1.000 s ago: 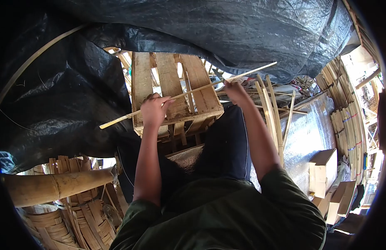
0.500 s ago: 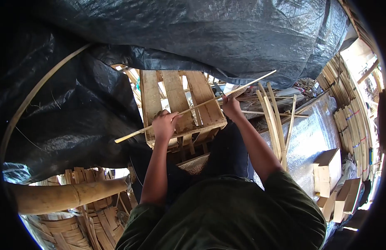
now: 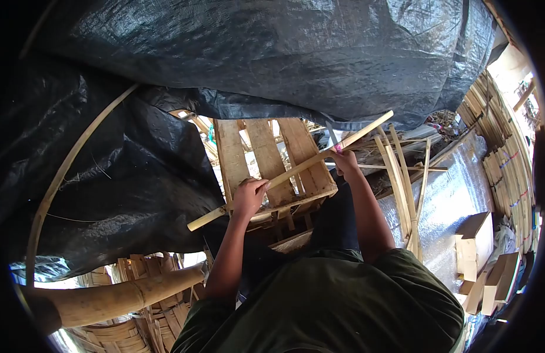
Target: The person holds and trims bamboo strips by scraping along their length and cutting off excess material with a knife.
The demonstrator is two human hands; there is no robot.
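Note:
A long bamboo strip (image 3: 308, 163) runs slantwise across the wooden crate (image 3: 262, 150), its right end higher up in view. My left hand (image 3: 248, 199) is closed around the strip's lower-left part, above the crate's near edge. Farther along, my right hand (image 3: 346, 163) is closed at the strip, by the crate's right side. A narrow grey blade-like piece (image 3: 331, 133) stands out just above my right hand, with a small pink spot beside it. I cannot make out whether that hand holds it too.
Black plastic sheeting (image 3: 255, 59) hangs across the front and left. Several bamboo strips (image 3: 397, 182) lean at right beside silvery foil sheeting (image 3: 455, 188). Bundled strips (image 3: 511, 176) and wooden blocks (image 3: 475, 241) lie farther right. A thick bamboo pole (image 3: 119, 297) crosses the lower left.
The strip has turned so that its broad face shows, where before it looked thin. Both hands still hold it. The whole view has shifted slightly, with things appearing lower and farther right.

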